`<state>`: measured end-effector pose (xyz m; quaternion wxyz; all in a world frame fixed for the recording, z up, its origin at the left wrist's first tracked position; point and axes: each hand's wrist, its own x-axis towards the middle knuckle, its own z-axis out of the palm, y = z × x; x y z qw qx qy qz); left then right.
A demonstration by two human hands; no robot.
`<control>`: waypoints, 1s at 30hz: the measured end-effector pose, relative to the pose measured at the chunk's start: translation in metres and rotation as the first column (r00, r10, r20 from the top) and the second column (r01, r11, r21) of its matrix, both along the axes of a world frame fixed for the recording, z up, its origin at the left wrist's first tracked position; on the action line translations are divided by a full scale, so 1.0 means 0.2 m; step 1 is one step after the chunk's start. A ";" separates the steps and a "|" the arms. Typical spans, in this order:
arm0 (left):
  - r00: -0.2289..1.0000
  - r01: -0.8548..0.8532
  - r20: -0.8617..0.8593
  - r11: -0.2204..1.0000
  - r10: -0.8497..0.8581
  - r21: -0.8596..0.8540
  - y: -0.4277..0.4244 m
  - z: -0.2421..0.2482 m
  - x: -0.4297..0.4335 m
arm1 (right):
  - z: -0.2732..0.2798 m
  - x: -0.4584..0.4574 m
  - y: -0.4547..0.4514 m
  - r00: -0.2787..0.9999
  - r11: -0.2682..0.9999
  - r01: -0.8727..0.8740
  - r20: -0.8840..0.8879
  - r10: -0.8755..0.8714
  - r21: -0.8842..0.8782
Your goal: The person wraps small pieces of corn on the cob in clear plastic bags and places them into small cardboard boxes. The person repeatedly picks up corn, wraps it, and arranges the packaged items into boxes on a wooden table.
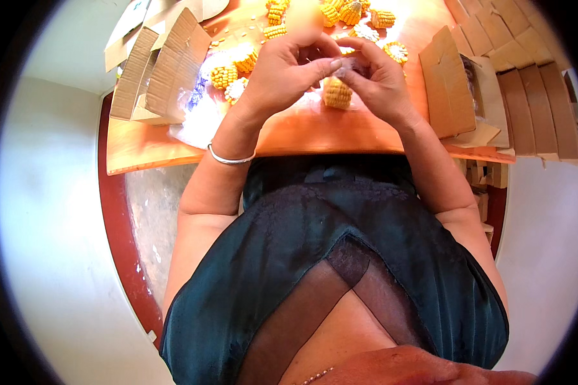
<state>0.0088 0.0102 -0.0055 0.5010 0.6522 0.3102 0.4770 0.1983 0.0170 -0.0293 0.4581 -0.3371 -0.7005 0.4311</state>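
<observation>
Both hands meet over the wooden table, close to its near edge. My left hand [282,72] has its thumb and fingers bent around a small bit of clear plastic film [346,66]. From the other side, my right hand [378,79] pinches the same film. Just below the fingertips is a short piece of corn cob [337,94] with yellow kernels; whether it hangs from the film or rests on the table, I cannot tell. More cob pieces [224,77] lie to the left of my left hand, and others [350,13] lie beyond both hands.
Open cardboard boxes stand at the left [176,67] and right [448,86] of the wooden table [332,137]. Crumpled clear plastic bags [200,113] lie by the left box. Loose kernels are scattered behind them. More cardboard [539,106] is stacked at the far right.
</observation>
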 end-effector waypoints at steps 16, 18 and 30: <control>0.961 0.195 0.248 0.934 -0.121 -0.300 -0.04 -0.16 0.03 | 0.18 0.15 -0.01 0.957 0.975 -0.171 -0.257 0.131 -0.139; 0.953 0.180 0.290 0.927 -0.082 -0.329 -0.05 -0.15 0.03 | 0.19 0.22 0.00 0.989 0.989 -0.126 -0.088 0.119 -0.079; 0.970 0.214 0.186 0.920 -0.159 -0.329 -0.09 0.02 0.12 | 0.32 0.27 -0.13 0.967 0.991 0.088 0.228 -0.110 0.104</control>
